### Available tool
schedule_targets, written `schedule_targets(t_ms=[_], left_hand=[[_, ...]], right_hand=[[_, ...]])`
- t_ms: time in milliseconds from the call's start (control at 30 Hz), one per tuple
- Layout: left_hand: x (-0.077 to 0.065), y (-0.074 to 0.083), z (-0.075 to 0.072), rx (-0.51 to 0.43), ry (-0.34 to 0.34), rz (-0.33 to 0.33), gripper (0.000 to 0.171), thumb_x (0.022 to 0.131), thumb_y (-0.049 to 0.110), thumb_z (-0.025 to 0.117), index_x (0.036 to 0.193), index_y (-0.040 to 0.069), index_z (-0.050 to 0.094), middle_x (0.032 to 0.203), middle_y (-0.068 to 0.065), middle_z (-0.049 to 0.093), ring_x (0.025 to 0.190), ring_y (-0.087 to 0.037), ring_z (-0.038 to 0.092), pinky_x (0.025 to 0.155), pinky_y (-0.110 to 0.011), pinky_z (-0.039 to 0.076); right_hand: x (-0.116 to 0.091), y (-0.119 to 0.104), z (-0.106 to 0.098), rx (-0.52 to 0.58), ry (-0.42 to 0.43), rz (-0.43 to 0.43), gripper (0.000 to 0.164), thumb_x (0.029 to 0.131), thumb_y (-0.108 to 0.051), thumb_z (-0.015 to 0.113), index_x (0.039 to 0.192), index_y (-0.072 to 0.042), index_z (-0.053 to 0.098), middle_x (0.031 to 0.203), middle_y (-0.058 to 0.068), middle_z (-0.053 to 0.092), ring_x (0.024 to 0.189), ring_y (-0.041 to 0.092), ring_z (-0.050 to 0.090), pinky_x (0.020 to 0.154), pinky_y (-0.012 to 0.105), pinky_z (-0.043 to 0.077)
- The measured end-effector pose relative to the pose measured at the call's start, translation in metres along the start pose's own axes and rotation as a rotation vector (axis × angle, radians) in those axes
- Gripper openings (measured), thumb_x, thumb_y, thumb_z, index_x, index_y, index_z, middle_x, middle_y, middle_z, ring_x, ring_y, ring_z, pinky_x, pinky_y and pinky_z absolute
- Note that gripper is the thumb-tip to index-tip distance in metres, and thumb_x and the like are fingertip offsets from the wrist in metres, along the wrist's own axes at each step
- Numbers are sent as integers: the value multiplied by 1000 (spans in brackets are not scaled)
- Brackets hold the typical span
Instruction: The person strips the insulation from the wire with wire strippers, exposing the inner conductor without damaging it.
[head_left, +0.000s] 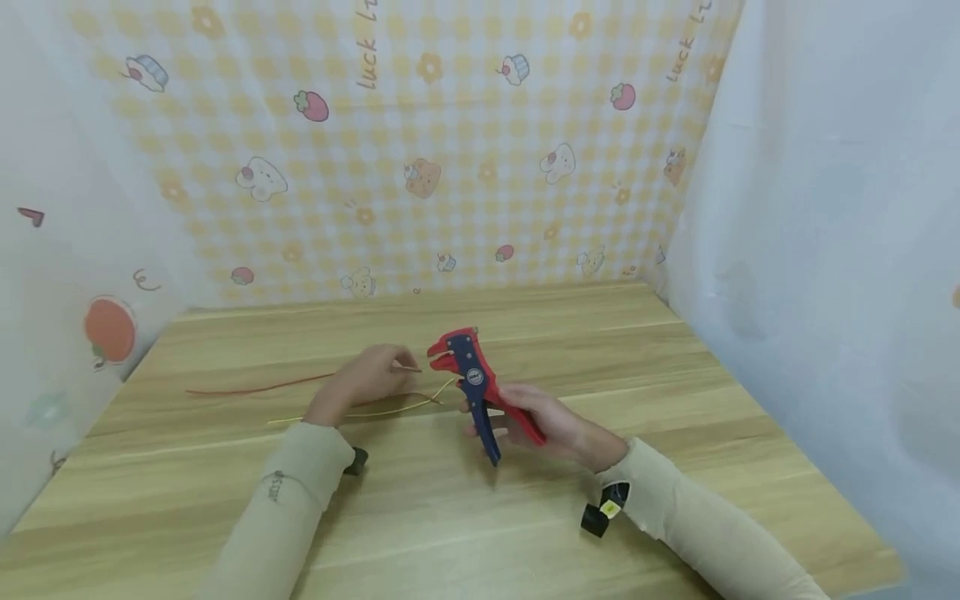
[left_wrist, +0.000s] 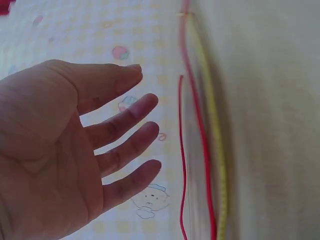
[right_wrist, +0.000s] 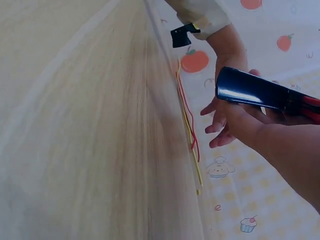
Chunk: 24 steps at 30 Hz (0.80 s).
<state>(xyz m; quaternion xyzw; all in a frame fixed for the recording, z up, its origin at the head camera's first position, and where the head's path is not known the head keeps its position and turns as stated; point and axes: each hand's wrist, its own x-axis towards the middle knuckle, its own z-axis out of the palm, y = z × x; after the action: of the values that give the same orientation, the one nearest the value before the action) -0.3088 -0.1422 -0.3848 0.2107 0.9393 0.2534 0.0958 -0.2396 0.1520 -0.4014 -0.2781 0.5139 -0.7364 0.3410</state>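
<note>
My right hand (head_left: 553, 423) grips a red and dark blue wire stripper (head_left: 471, 367) by its handles, and the tool's jaws point up and left over the table. In the right wrist view a dark blue handle (right_wrist: 247, 89) of it shows above the hand. My left hand (head_left: 373, 375) hovers with loosely bent, spread fingers over thin wires and holds nothing. Beneath and beside it lie red wire (head_left: 262, 388) and yellow wire (head_left: 382, 412). The left wrist view shows two lengths of red wire (left_wrist: 205, 145) alongside the yellow wire (left_wrist: 216, 130), apart from the fingertips.
The wires lie on a wood-grain table (head_left: 465, 525). A yellow checked sheet (head_left: 480, 125) with cartoon prints stands behind it, and pale sheets (head_left: 825, 208) hang at both sides. Black devices (head_left: 596, 518) sit at both wrists.
</note>
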Motion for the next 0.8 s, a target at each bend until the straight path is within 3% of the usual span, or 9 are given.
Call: schedule_targets(t_ms=[100,200,300,400,533,800], left_hand=[[7,0,-6,25,-5,-21,32,98,13,53,128,6,61,131,-14,61,123,-34,55,100,-54,44],[16,0,-12,100,-27,-35,36,99,16,53,132,5,58,134,-17,58,126,-38,52,100,-57,42],[21,-4,-15,146,-54,-68,36,101,17,50,134,3,56,135,-21,56,126,-40,51,101,-59,41],[23,-6,-15,170,-66,-98,35,101,15,49,132,3,57,133,-21,58,125,-40,52,101,-59,41],[25,-9,-12,217,-46,-101,29,97,10,53,124,4,64,128,-17,62,122,-39,55,100,-58,43],[28,-14,-5,301,-26,-108,21,91,2,56,102,10,72,113,-10,70,111,-35,61,95,-58,44]], right_hand=[[-1,0,1,-27,17,-1,48,108,-21,31,148,4,38,130,10,60,117,32,60,94,48,48],[-3,0,5,-113,63,-2,50,103,-14,43,144,14,35,125,17,62,108,30,65,95,51,49],[-6,-1,11,-244,107,2,58,93,-6,55,140,21,34,123,32,59,102,31,68,93,48,52],[-9,-1,15,-304,133,5,59,87,-1,57,136,24,35,122,42,55,100,31,69,91,42,53],[-12,0,13,-273,143,-1,63,83,0,55,140,20,35,116,37,61,100,27,69,89,36,53],[-11,-1,8,-218,85,-3,73,82,4,56,148,12,27,106,17,62,101,28,67,93,43,52]])
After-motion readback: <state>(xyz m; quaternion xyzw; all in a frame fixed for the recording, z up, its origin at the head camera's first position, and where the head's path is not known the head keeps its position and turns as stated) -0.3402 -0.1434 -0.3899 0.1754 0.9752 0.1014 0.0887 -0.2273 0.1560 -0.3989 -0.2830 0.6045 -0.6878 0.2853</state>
